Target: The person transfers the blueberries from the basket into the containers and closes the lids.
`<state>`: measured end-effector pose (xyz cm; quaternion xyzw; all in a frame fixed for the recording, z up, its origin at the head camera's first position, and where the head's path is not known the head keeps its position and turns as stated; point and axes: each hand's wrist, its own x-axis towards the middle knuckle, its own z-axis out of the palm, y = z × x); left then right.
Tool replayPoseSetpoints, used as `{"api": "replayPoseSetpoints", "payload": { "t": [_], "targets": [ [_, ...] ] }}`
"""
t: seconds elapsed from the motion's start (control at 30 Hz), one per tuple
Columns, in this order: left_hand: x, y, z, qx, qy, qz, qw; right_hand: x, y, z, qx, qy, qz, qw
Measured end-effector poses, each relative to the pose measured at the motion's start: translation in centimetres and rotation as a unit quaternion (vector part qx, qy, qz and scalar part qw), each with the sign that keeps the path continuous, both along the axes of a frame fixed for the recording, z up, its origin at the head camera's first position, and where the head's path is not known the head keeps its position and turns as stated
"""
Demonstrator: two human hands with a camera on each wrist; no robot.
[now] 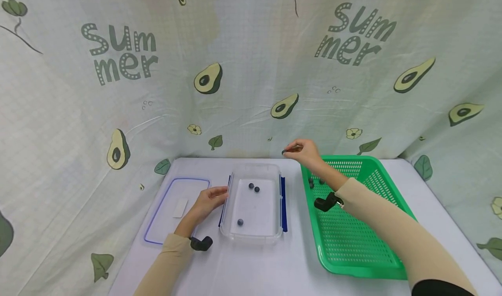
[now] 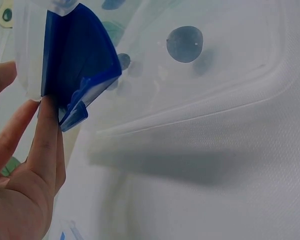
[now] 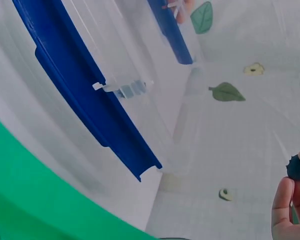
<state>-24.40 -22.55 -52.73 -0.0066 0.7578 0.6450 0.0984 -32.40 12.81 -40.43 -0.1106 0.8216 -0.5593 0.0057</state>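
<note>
A: Where was the right hand?

B: Raised above the far right corner of the clear container, its grip pinching one small dark berry between thumb and fingertips. The right wrist view showed the same berry at the fingertips, with the container's blue latch below it.

A: And the left hand?

B: Its grip was spread, straight fingers laid against the container's left wall at the other blue latch. I judged that it steadied the box so it would not slide on the desk.

A: What was already inside?

B: Three berries: two together near the far end, one near the front (all lay loose on the floor of the box).

A: And the room around it?

B: The green basket stood just right of the container, close to the right-hand latch, with a few berries in its far left corner. The lid lay flat to the left, beside the left wrist. The container's mouth was open and unobstructed; the curtain hung close behind the far edge.
</note>
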Motion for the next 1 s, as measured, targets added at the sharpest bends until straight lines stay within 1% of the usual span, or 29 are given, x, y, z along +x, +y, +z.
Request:
{"api": "replayPoseSetpoints", "payload": {
  "t": [0.17,0.3,0.47,0.57,0.7,1.0],
  "targets": [
    [0.0,-0.1,0.0,0.002,0.006,-0.003,1.0000,-0.2,-1.0,-0.3,0.002,0.007,0.003,1.000],
    [-0.1,-0.2,0.0,0.003,0.010,-0.007,0.9999,-0.4,-1.9,-0.4,0.015,0.018,0.009,1.000],
    [-0.2,-0.1,-0.1,-0.002,0.009,-0.005,0.9999,-0.8,-3.1,-0.9,0.023,0.008,0.025,0.999],
    [-0.2,-0.1,-0.3,0.000,0.008,-0.004,1.0000,-1.1,-3.8,-1.2,0.020,-0.003,0.037,0.999],
    [-0.2,-0.1,-0.4,0.003,0.004,-0.004,1.0000,-1.3,-4.9,-1.7,0.018,-0.005,0.053,0.998],
    [-0.3,-0.2,-0.2,0.007,0.005,-0.002,1.0000,-1.5,-6.9,-2.5,0.040,0.009,0.055,0.998]
  ]
}}
